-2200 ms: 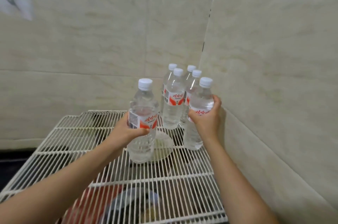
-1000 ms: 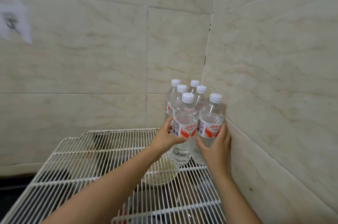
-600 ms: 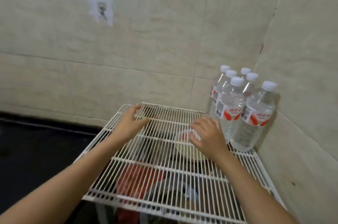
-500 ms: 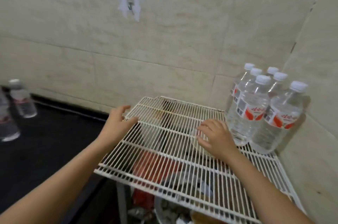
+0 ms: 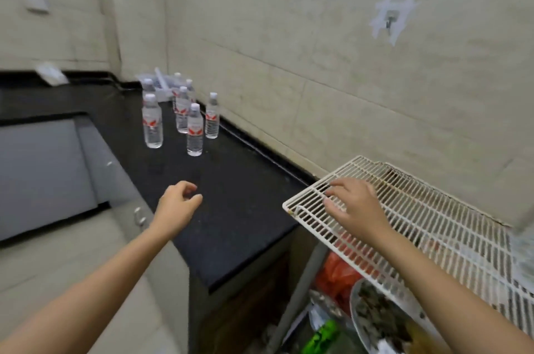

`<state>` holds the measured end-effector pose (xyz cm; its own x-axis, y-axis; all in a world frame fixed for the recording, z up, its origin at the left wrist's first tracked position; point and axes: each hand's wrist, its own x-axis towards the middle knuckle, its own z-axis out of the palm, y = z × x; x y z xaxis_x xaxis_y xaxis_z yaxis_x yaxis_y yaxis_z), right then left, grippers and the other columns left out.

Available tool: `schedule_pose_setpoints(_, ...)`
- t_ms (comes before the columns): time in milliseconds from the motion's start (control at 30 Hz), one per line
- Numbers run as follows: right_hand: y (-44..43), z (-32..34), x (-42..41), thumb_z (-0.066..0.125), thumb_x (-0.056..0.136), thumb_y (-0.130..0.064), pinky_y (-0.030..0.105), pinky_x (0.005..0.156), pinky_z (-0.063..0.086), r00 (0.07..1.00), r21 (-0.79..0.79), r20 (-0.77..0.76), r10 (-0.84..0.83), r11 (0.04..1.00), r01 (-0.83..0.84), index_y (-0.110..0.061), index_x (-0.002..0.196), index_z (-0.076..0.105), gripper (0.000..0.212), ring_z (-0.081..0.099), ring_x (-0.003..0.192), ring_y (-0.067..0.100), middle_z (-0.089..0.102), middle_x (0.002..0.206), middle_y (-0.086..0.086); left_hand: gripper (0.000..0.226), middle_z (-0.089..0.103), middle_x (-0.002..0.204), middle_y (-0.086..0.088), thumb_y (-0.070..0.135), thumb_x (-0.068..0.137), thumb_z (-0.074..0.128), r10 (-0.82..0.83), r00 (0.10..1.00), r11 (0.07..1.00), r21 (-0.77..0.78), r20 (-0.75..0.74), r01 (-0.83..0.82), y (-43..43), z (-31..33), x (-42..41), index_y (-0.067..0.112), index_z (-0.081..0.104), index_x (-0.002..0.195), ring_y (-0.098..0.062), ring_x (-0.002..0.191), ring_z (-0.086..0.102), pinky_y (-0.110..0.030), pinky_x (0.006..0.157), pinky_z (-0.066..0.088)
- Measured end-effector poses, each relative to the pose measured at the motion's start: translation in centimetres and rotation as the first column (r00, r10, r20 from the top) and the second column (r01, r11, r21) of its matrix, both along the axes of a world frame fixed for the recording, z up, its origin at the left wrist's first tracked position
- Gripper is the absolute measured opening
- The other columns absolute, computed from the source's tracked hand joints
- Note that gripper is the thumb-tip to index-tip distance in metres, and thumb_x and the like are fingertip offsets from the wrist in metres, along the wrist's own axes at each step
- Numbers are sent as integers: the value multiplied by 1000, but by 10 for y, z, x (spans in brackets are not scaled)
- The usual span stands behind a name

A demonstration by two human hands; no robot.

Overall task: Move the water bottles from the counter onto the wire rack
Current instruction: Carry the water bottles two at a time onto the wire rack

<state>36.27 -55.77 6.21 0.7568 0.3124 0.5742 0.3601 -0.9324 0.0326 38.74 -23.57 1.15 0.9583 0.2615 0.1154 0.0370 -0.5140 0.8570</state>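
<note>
Reaching back for the next load, basically. The left hand is out over the black counter with fingers loosely curled and nothing in them, aimed at the water bottles standing in a loose bunch further along the counter, close to the tiled wall. The nearest bottle sits a bit out in front of the rest, so I'd guess that's the first grab. I count six or seven over there, but motion blur makes the back ones hard to separate. The right hand lies with relaxed, spread fingers over the front left corner of the white wire rack, also empty. That makes sense as a steadying spot while the body swings toward the counter. Bottles are upright and spaced enough that a hand can wrap one round the middle without knocking a neighbour.

Versus half a second ago: the view has swung hard left, so the six bottles packed into the rack's far right corner have dropped out of frame and the counter lot is front and centre. Left hand was at the rack's left edge, now it's clear of the rack and over the counter. Right hand was mid-rack beside the parked bottles and has slid to the corner nearest the counter. Both were already empty then.
</note>
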Motion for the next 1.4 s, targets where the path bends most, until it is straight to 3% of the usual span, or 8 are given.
schedule_pose_setpoints(300,196,-26,41,45,73,-42,39,68,50,973,6,-44,229,974,-229,-18,73,71,35,67,88,23,69,85,4,25,60,113,-22,11,83,58,213,976,977,22,36,-214,191,14,-37,2,61,106,-35,103,57,-39,91,43)
schedule_pose_setpoints(533,364,-48,58,45,70,-43,35,61,51,922,20,-24,386,923,-385,-21,69,69,33,42,95,13,69,85,2,23,59,114,-20,12,84,56,396,916,917,36,60,-398,350,19,-82,2,60,105,-31,101,55,-39,88,43)
schedule_pose_setpoints(700,438,-61,68,44,70,-44,33,60,51,882,-68,-151,446,886,-460,-22,69,69,33,63,93,19,69,87,1,23,58,113,-22,8,84,55,493,870,870,-6,12,-492,407,0,-102,-1,60,105,-31,99,54,-38,87,43)
schedule_pose_setpoints(767,459,-60,81,44,70,-44,33,62,51,871,-90,-167,462,872,-480,-21,70,69,34,63,93,22,69,88,3,22,58,114,-21,9,84,55,510,860,859,-36,-7,-510,423,-8,-99,1,60,104,-29,97,53,-37,86,41)
schedule_pose_setpoints(867,484,-60,108,45,73,-43,39,67,51,858,-62,-214,466,870,-488,-17,75,71,36,65,94,28,69,93,7,22,59,114,-19,11,84,55,519,854,853,-44,-30,-519,442,-19,-83,2,59,103,-27,95,53,-35,84,40)
schedule_pose_setpoints(967,503,-64,139,57,77,-35,42,81,45,853,25,-253,457,884,-467,-12,89,71,29,56,110,30,64,108,11,21,59,114,-20,9,84,55,507,862,860,-46,-27,-508,458,-21,-57,1,59,103,-24,90,52,-31,80,38)
schedule_pose_setpoints(1167,559,-72,236,63,81,-27,42,88,41,839,167,-252,482,876,-453,-10,96,70,24,51,116,30,61,115,12,20,57,116,-17,10,86,53,503,864,864,-27,11,-503,508,-7,32,3,59,104,-19,91,50,-27,79,36)
schedule_pose_setpoints(1400,630,-70,343,55,88,-31,34,99,32,819,231,-368,441,896,-378,-15,114,62,32,38,127,17,49,131,4,11,59,112,-19,9,85,55,531,847,847,-31,12,-530,568,4,136,9,58,96,-21,93,51,-28,80,35)
